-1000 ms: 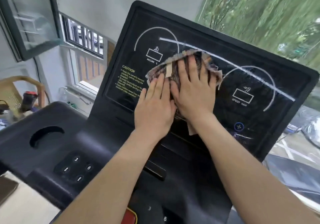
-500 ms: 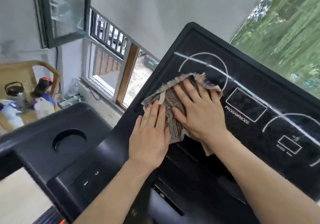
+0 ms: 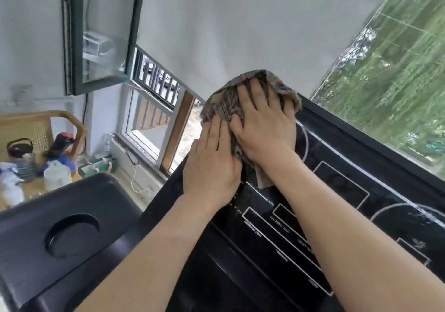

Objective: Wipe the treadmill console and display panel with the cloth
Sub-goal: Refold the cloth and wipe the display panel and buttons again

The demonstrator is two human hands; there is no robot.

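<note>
A brown patterned cloth (image 3: pixel 225 105) lies pressed on the top left corner of the black display panel (image 3: pixel 342 186). My right hand (image 3: pixel 263 123) lies flat on the cloth with its fingers spread, and part of the cloth sticks out beyond the panel's upper edge. Beside it, my left hand (image 3: pixel 212 164) rests flat with straight fingers, its fingertips on the cloth's lower left edge. The black console (image 3: pixel 79 203) with a round cup holder (image 3: pixel 72 234) sits below and to the left.
An open window (image 3: pixel 101 34) and a barred window (image 3: pixel 156 80) are on the left wall. A wicker chair (image 3: pixel 43 128) holds bottles and a kettle (image 3: pixel 20 149). Greenery shows behind glass (image 3: pixel 397 70) on the right.
Both hands have slid the cloth up and to the left across the panel, from its middle to the top left corner. The view has swung left.
</note>
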